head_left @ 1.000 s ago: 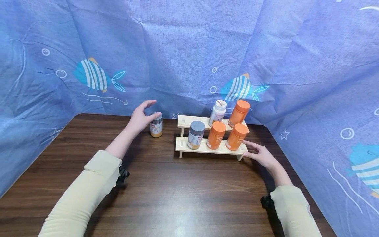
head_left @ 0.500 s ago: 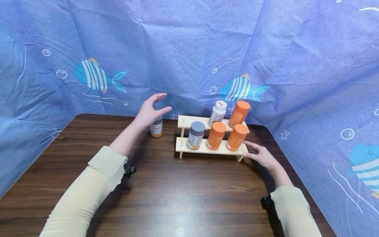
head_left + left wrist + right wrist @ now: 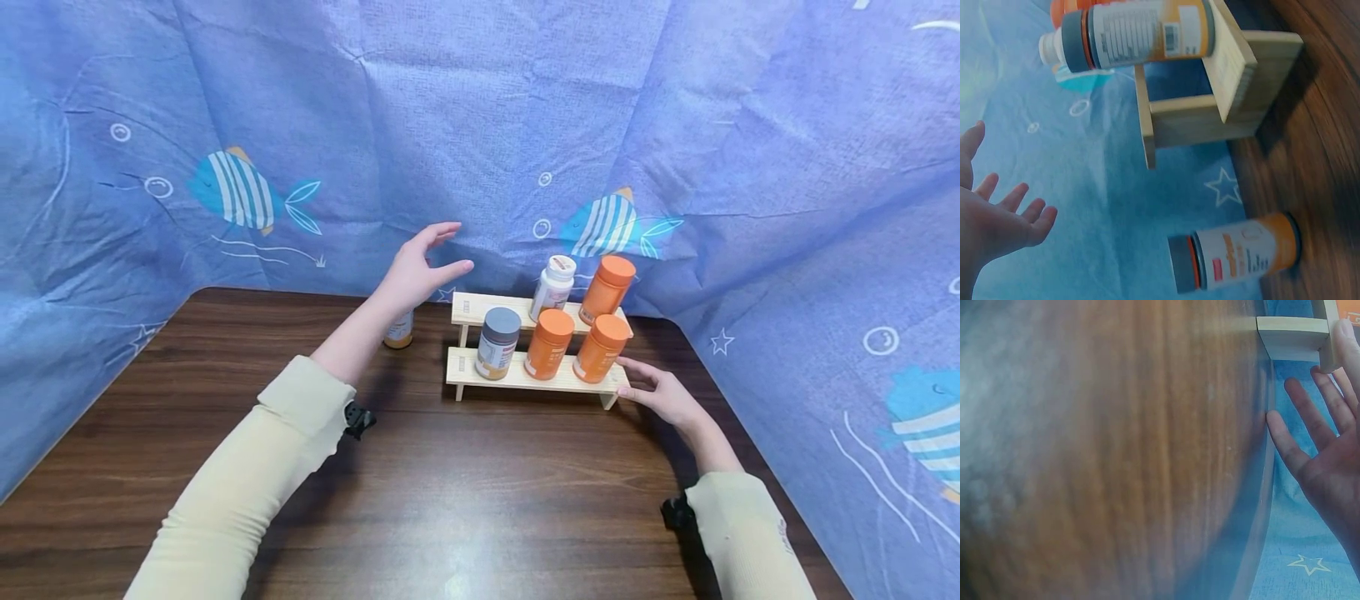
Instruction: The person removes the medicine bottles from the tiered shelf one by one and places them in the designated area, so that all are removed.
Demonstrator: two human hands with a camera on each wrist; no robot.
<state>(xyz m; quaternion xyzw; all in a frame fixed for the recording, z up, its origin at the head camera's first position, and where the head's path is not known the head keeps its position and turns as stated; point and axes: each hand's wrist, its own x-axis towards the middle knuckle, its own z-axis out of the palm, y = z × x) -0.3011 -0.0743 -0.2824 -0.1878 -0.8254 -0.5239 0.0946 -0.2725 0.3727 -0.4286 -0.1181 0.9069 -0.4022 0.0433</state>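
A two-step wooden rack (image 3: 525, 379) stands on the dark wooden table (image 3: 465, 500). Its lower step carries a grey-capped bottle (image 3: 497, 343) and two orange bottles (image 3: 549, 343). A white bottle (image 3: 552, 287) and another orange bottle (image 3: 606, 289) stand on the upper step. My left hand (image 3: 438, 254) hovers with spread fingers, holding nothing, above and right of a small grey-capped bottle (image 3: 399, 329) on the table. The left wrist view shows that bottle (image 3: 1235, 253) apart from the hand (image 3: 997, 225). My right hand (image 3: 637, 379) rests with straight fingers against the rack's lower right end (image 3: 1294, 334).
A blue cloth with fish prints (image 3: 480, 125) hangs close behind and on both sides of the table. The upper step's left end (image 3: 472, 304) carries nothing. The table's front edge lies near my sleeves.
My left hand has let go of the small grey-capped bottle and risen up and to the right, towards the rack. The right hand and the bottles have stayed put.
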